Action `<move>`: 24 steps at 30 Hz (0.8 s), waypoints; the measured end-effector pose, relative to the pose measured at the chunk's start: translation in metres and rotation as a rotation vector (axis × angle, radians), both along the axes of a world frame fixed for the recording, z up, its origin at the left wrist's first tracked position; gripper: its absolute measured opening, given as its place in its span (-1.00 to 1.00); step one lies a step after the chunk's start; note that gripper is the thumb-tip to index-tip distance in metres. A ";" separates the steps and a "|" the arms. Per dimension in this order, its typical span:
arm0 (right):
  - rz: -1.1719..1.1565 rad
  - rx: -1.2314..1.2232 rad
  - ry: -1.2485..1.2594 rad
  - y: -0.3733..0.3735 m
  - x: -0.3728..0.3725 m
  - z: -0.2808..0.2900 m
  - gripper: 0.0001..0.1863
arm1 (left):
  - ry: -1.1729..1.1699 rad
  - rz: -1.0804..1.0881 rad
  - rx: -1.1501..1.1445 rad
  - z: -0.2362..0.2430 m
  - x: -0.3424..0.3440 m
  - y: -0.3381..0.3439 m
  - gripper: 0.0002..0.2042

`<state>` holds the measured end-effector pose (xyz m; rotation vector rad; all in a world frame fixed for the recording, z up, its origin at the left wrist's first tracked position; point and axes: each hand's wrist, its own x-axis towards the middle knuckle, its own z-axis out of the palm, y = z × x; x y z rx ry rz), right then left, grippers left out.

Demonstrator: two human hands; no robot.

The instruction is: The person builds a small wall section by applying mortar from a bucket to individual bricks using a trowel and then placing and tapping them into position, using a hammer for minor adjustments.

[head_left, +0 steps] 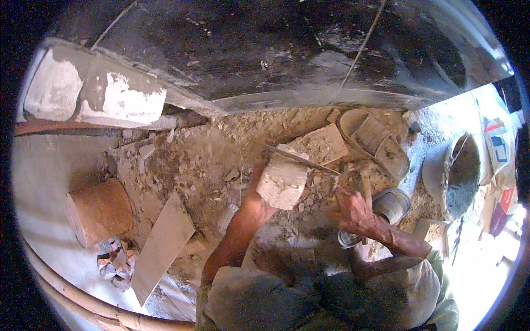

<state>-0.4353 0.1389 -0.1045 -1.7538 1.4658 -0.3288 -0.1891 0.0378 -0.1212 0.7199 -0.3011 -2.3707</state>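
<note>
A pale, rough-faced block [282, 185] sits in my left hand [256, 205], whose fingers are partly hidden beneath and behind it. My right hand [354, 211] is closed around the end of a tool with a long, thin, straight blade [295, 156]. The blade lies slantwise across the far upper edge of the block; its exact kind is unclear. Just beyond the block, a flat dusty brick [327, 143] rests on the rubble. Beside my right hand stand a wooden stick [366, 187] and a grey metal can [392, 205].
Dusty sandals [378, 142] lie at the right, before a mortar-stained bucket [465, 175] and bags [499, 149]. Dark panels [287, 55] bound the far side. Leftward are a reddish cylinder [102, 212], a flat board [165, 248] and a bamboo pole [110, 311]. Rubble [193, 160] covers the ground.
</note>
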 end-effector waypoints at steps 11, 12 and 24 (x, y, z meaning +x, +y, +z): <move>-0.130 0.031 -0.114 0.007 0.009 -0.026 -0.62 | -0.847 0.037 -0.897 0.031 0.003 0.015 -0.07; -0.116 -0.046 -0.100 0.004 0.011 -0.023 -0.61 | -0.854 0.036 -0.902 0.031 0.005 0.012 -0.07; -0.184 -0.152 -0.110 -0.032 0.022 0.043 -0.58 | -0.767 0.417 -0.450 -0.001 0.030 0.007 -0.28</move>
